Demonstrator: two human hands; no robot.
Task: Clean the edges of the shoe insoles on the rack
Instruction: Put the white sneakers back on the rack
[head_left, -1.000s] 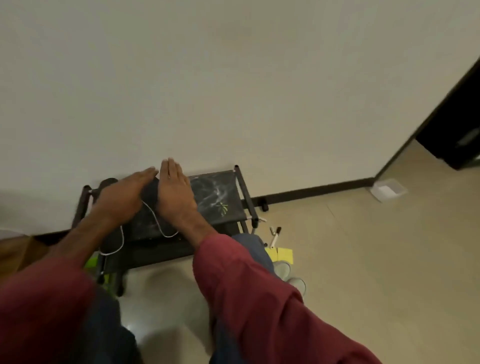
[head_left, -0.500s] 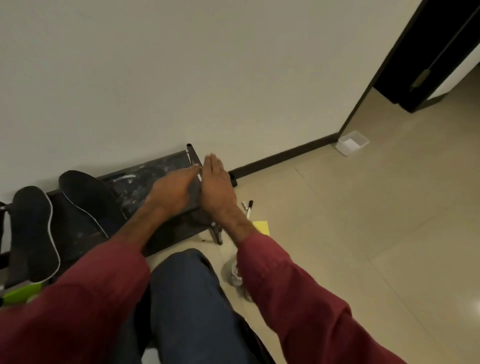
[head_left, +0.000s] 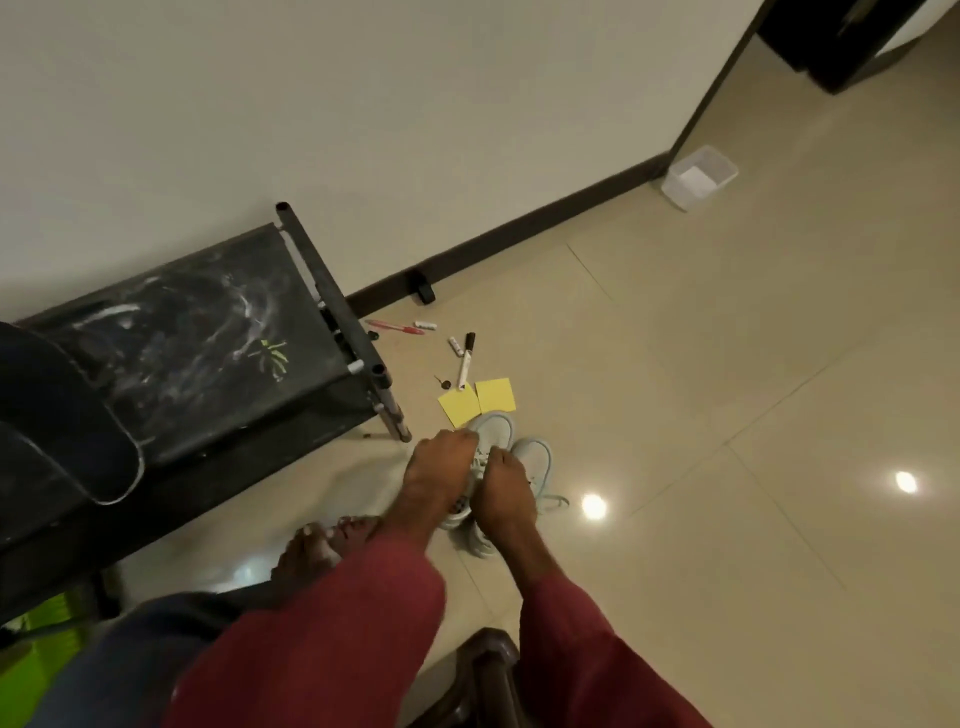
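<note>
Sleeves of dark red lead down to a pair of pale shoes on the floor tiles. Over them, side by side, are the left hand and right hand, fingers bent down onto the shoes; whether they grip cannot be told. Just beyond lie yellow notes and markers. Far left, a black white-edged insole lies on the rack, well apart from both hands.

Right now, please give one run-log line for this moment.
left hand, right hand: on pale sneakers | grip: unclear | insole: on rack, untouched
</note>
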